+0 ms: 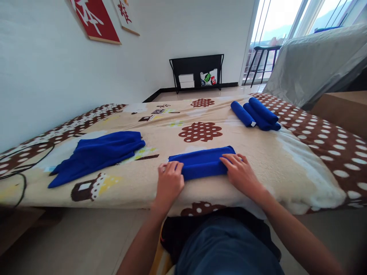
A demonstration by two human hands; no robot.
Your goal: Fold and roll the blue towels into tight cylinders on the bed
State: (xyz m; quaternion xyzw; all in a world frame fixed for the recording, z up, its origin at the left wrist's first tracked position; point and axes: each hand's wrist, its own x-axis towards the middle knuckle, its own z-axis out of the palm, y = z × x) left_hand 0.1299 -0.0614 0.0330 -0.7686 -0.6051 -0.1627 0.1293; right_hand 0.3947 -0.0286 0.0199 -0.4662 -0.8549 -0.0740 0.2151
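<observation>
A blue towel [202, 162], partly rolled, lies crosswise on the bed in front of me. My left hand [171, 179] has its fingers curled over the left end of the roll. At the right end, my right hand [237, 170] grips the same roll, fingertips on top. The far part of the towel is still flat beyond the roll. My thumbs are mostly hidden. Off to the left, another blue towel [100, 152] lies loosely spread and rumpled. Several rolled blue towels [256, 114] rest close together at the back right, one with a white tag.
The bed has a patterned cream and brown blanket [160, 137]. Black cables [25, 173] curve over its left edge. Beyond it stands a black rack [197, 67] by the wall. A plastic-covered piece of furniture [318, 57] and a cardboard box [341, 110] are on the right.
</observation>
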